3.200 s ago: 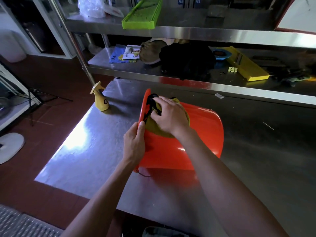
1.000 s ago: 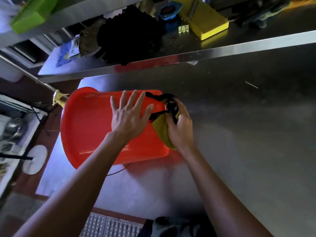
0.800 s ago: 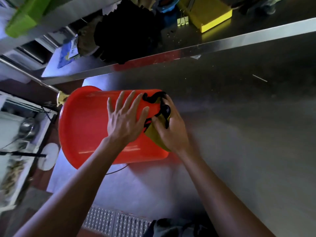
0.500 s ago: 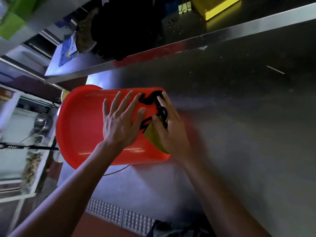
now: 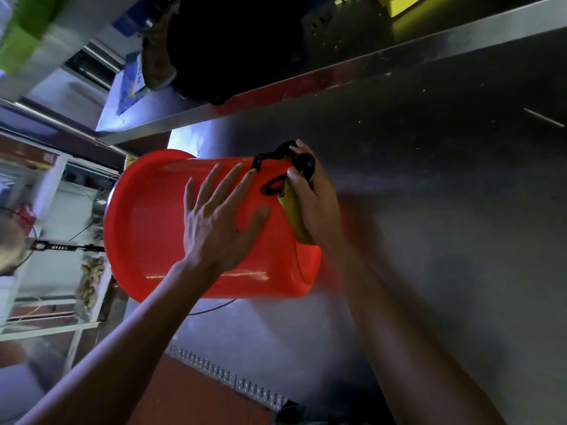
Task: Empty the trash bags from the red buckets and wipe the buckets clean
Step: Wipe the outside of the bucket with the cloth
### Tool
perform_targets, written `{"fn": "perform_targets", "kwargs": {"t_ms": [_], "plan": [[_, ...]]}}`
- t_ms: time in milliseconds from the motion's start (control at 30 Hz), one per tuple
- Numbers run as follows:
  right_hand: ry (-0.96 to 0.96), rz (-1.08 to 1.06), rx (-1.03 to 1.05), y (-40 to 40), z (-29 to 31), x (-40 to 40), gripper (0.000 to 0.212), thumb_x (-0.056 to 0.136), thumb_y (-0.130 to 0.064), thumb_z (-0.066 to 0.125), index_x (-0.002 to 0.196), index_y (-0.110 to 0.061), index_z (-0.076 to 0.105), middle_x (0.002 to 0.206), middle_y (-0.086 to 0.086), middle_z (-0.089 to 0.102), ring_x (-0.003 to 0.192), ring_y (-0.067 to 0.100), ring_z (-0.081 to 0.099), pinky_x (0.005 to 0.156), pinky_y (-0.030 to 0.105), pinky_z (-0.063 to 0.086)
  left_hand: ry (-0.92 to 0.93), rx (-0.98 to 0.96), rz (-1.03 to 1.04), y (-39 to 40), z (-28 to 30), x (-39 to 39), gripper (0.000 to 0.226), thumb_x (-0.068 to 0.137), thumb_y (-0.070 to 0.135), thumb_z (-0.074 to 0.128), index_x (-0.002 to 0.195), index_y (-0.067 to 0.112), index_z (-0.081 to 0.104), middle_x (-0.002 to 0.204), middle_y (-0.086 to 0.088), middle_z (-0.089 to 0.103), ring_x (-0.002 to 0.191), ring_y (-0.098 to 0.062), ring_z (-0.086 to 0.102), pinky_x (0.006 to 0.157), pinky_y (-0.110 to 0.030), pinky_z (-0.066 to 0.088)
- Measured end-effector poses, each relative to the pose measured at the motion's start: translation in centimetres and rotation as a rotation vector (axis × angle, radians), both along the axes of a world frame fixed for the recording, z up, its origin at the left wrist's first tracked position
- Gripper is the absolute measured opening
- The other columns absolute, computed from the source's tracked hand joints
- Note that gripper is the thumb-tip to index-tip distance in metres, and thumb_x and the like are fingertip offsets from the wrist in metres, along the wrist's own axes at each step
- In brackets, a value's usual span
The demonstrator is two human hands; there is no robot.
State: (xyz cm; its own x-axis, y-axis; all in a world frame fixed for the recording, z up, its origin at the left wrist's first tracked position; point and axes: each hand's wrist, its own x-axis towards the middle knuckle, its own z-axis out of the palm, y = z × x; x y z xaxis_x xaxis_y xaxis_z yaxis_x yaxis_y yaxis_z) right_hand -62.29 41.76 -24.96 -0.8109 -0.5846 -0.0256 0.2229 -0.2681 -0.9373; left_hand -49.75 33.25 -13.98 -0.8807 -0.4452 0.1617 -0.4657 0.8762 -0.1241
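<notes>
The left hand [image 5: 219, 216] lies flat on the side of the red bucket [image 5: 153, 228], with its fingers straight and spread apart. It presses on the bucket and grips nothing. The right hand [image 5: 316, 197] is just beside it, at the bucket's bottom end. Its fingers are curled round a yellow cloth [image 5: 293, 213] with black edging and push it against the bucket. The bucket lies on its side in the middle of the frame, on a shiny metal table [image 5: 445, 210]. Its open mouth faces the left of the frame. Above it, a metal shelf [image 5: 337, 72] runs across the top of the frame. A big black thing [image 5: 233, 41] sits on that shelf, too dark to tell what it is.
</notes>
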Motion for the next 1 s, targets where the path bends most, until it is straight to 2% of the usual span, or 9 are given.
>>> {"fn": "perform_targets", "kwargs": {"t_ms": [67, 200, 367, 500, 633, 733, 800, 933, 1000], "plan": [[0.001, -0.001, 0.023, -0.6, -0.7, -0.5, 0.053, 0.097, -0.039, 0.053, 0.147, -0.021, 0.051, 0.141, -0.016, 0.055, 0.132, -0.003, 0.048, 0.113, 0.028, 0.037, 0.003, -0.008, -0.001, 0.0, 0.0, -0.1, 0.074, 0.099, 0.073, 0.028, 0.151, 0.027, 0.053, 0.157, 0.0, 0.049, 0.152, -0.03, 0.035, 0.121, -0.064, 0.021], [-0.005, 0.004, 0.029, -1.2, -2.1, -1.5, 0.042, 0.102, -0.037, 0.05, 0.139, -0.019, 0.059, 0.137, -0.007, 0.061, 0.129, 0.002, 0.053, 0.112, 0.028, 0.041, 0.013, -0.005, 0.003, 0.2, -0.1, 0.1, 0.072, 0.099, 0.072, 0.032, 0.151, 0.027, 0.053, 0.158, 0.001, 0.048, 0.154, -0.027, 0.032, 0.123, -0.062, 0.017], [-0.112, 0.018, 0.078, -1.1, -3.1, -2.0, 0.039, 0.104, -0.038, 0.051, 0.137, -0.019, 0.06, 0.129, -0.008, 0.064, 0.116, -0.005, 0.054, 0.097, 0.009, 0.038, 0.009, -0.012, 0.004, 0.2, -0.3, 0.2, 0.07, 0.099, 0.07, 0.034, 0.151, 0.027, 0.053, 0.158, 0.0, 0.048, 0.154, -0.027, 0.032, 0.123, -0.063, 0.016], [-0.166, 0.03, 0.118, -0.9, -3.1, -1.5, 0.038, 0.103, -0.046, 0.051, 0.133, -0.025, 0.061, 0.125, -0.009, 0.064, 0.116, 0.001, 0.055, 0.102, 0.022, 0.044, 0.017, -0.015, 0.001, 0.3, -0.4, 0.4, 0.07, 0.1, 0.07, 0.034, 0.151, 0.026, 0.053, 0.158, 0.0, 0.048, 0.154, -0.027, 0.032, 0.123, -0.064, 0.016], [-0.187, 0.049, 0.14, 0.2, -3.0, -0.5, 0.029, 0.102, -0.051, 0.05, 0.13, -0.058, 0.048, 0.131, -0.026, 0.056, 0.119, -0.01, 0.051, 0.103, 0.021, 0.038, 0.016, -0.012, 0.011, 0.3, -0.4, 0.2, 0.071, 0.1, 0.071, 0.032, 0.151, 0.026, 0.053, 0.158, 0.0, 0.048, 0.154, -0.026, 0.032, 0.124, -0.063, 0.016], [-0.163, 0.06, 0.138, 0.9, -3.7, 0.8, 0.046, 0.101, -0.05, 0.05, 0.146, -0.05, 0.041, 0.147, -0.022, 0.05, 0.132, -0.005, 0.046, 0.116, 0.038, 0.035, 0.021, -0.012, 0.01, 0.4, -0.4, 0.2, 0.069, 0.1, 0.07, 0.034, 0.15, 0.026, 0.054, 0.157, 0.0, 0.049, 0.153, -0.027, 0.033, 0.123, -0.064, 0.016], [-0.194, 0.076, 0.153, 1.3, -4.5, 1.6, 0.058, 0.095, -0.06, 0.051, 0.15, -0.05, 0.036, 0.149, -0.022, 0.048, 0.129, -0.003, 0.049, 0.117, 0.046, 0.036, 0.023, -0.003, 0.015, 0.4, -0.4, 0.1, 0.069, 0.099, 0.069, 0.035, 0.15, 0.026, 0.054, 0.157, 0.0, 0.049, 0.153, -0.027, 0.033, 0.123, -0.064, 0.016], [-0.331, 0.122, 0.175, 3.1, -4.5, 3.4, 0.074, 0.081, -0.075, 0.045, 0.148, -0.046, 0.043, 0.14, -0.025, 0.049, 0.124, -0.003, 0.049, 0.113, 0.029, 0.036, 0.011, -0.015, 0.013, 0.3, -0.4, -0.1, 0.071, 0.1, 0.072, 0.031, 0.151, 0.027, 0.053, 0.158, 0.001, 0.049, 0.153, -0.027, 0.034, 0.123, -0.063, 0.016], [-0.364, 0.126, 0.19, 3.5, -4.8, 4.4, 0.066, 0.085, -0.068, 0.051, 0.147, -0.045, 0.045, 0.134, -0.024, 0.053, 0.126, 0.003, 0.051, 0.116, 0.037, 0.037, 0.012, -0.011, 0.017, 0.3, -0.4, -0.1, 0.07, 0.099, 0.071, 0.032, 0.151, 0.028, 0.052, 0.158, 0.001, 0.048, 0.153, -0.027, 0.033, 0.123, -0.063, 0.016]]}}
